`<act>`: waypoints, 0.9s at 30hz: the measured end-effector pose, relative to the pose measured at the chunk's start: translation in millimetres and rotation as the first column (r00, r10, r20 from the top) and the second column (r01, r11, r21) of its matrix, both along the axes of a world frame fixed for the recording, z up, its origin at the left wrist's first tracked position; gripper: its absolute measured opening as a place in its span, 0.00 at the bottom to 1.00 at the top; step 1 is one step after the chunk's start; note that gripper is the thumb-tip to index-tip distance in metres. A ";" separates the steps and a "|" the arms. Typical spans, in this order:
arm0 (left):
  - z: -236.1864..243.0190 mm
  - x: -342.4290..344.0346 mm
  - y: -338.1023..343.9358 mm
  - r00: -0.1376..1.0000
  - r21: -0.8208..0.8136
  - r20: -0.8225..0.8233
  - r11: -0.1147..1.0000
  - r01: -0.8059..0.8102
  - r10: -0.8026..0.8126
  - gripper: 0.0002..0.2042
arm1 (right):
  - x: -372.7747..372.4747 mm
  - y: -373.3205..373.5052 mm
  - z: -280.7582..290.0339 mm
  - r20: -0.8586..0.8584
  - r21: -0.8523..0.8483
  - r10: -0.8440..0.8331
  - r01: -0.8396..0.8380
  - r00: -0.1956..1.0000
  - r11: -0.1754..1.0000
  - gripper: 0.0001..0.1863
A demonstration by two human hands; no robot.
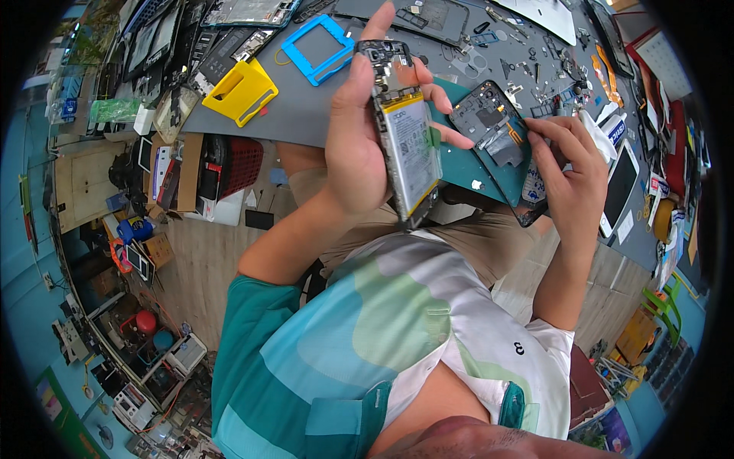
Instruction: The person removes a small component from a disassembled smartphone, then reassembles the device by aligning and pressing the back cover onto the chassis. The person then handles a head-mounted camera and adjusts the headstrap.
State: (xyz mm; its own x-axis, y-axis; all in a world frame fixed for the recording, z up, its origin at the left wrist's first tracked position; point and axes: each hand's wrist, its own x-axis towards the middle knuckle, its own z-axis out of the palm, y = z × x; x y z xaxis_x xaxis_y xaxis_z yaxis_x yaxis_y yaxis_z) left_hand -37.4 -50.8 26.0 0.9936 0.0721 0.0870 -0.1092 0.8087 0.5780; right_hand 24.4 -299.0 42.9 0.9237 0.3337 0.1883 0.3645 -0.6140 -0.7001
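Note:
My left hand (355, 141) is closed around an opened phone (413, 145), raised over the table's near edge. Its battery and upper circuit board are exposed, and a green tab sticks out at the battery's side. The index finger points up past the phone's top while the other fingers curl loosely beside it. To the right, a black phone mid-frame (482, 111) lies tilted over a teal mat (459, 172), with a ribbon cable and metal pieces on it. My right hand (569, 157) pinches this frame's right edge between thumb and fingertips.
Yellow (241, 92) and blue (317, 50) plastic holders stand to the left on the grey table. Opened phones (153, 46) pile up at the far left. Small parts and screws (543, 73) scatter at the back right. A white phone (619, 187) lies beyond my right hand.

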 end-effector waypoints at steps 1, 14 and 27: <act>11.6 -2.6 -4.3 0.999 -0.026 -0.024 0.999 -0.022 0.021 0.35 | -0.4 0.8 0.5 0.057 -0.012 -0.010 0.011 0.998 1.000 0.09; -26.1 5.2 -1.9 0.965 0.523 0.214 0.817 -0.244 0.152 0.17 | -31.0 49.3 30.3 -0.130 0.506 0.316 -0.212 0.940 0.836 0.08; -29.1 3.9 -8.9 0.939 0.490 0.286 0.814 -0.314 0.190 0.20 | -33.1 58.5 44.9 -0.320 0.546 0.302 -0.085 0.898 0.833 0.06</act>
